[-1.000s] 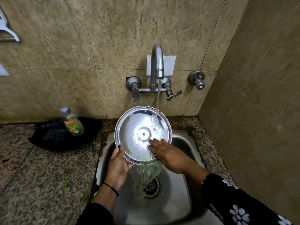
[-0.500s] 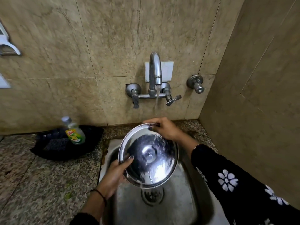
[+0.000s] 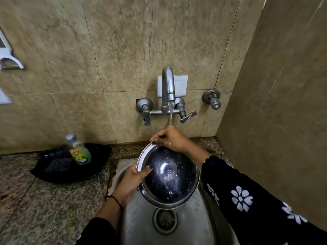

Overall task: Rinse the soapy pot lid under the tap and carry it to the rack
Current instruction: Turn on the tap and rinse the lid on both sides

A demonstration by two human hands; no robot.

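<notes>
Both hands (image 3: 131, 180) (image 3: 169, 138) gripping the lid (image 3: 168, 175) rim at nine and twelve o'clock, tilting it so tap (image 3: 168, 85) water is draining sinkward.

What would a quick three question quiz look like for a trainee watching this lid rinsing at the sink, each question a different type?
1. True or false: the tap is running.
2. Which hand grips the far edge of the pot lid, nearest the tap? A) left hand B) right hand C) neither
3. Fill in: the dish soap bottle stands on a black ____ on the counter, to the left of the sink.

Key
1. True: water falls from the spout onto the right hand.
2. B: the left hand holds the lid's near left edge.
3. cloth
</notes>
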